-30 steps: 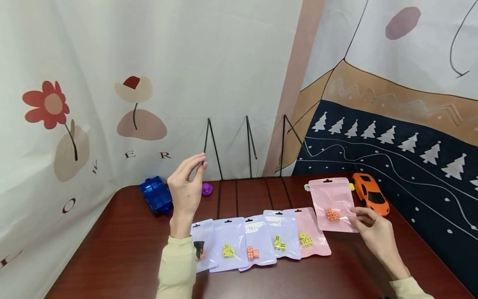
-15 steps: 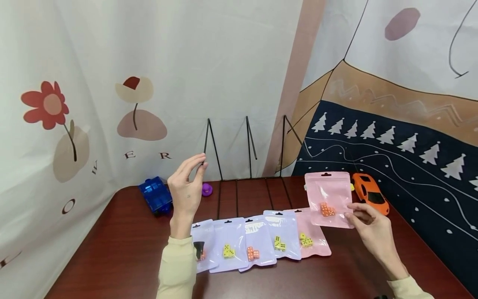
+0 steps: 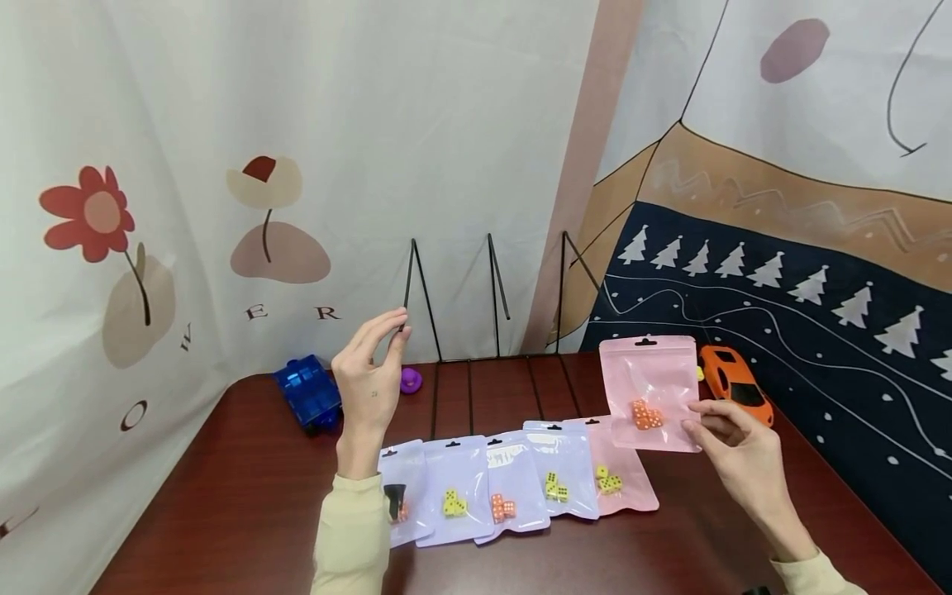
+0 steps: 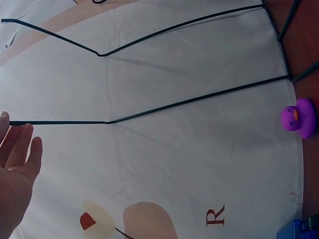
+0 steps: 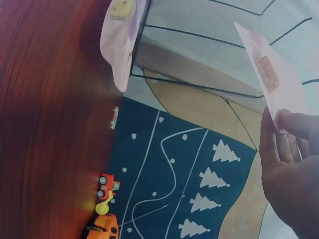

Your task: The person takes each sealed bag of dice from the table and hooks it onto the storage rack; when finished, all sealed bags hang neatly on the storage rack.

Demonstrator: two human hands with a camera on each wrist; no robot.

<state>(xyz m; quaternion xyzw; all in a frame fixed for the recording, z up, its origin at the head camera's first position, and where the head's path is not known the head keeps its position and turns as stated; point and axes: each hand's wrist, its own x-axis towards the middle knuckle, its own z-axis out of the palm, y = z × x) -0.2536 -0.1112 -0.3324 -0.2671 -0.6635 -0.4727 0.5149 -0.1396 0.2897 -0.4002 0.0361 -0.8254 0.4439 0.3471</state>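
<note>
My left hand (image 3: 369,376) pinches the front tip of the left prong (image 4: 60,122) of a black wire rack (image 3: 560,293). To the right, my right hand (image 3: 744,463) holds a pink zip bag (image 3: 625,384) by its lower right edge, between thumb and fingers. Orange dice (image 3: 645,415) show through this bag, which hangs raised with its hang hole at the top. Below, overlapping lavender zip bags (image 3: 467,467) with yellow or orange dice lie in a row, ending in a pink bag (image 3: 635,492) with yellow dice. A dark piece (image 3: 395,500) lies over the leftmost bag's dice.
On the brown table (image 3: 245,496), a blue toy vehicle (image 3: 307,388) and a purple rubber duck (image 4: 305,119) sit at the back left. An orange toy car (image 3: 736,384) and a red toy loader (image 5: 110,185) stand at the right. A printed curtain backs the table.
My right hand has lifted the pink bag slightly up and to the left, now further over the pink bag below. My left hand keeps its pinch on the prong tip.
</note>
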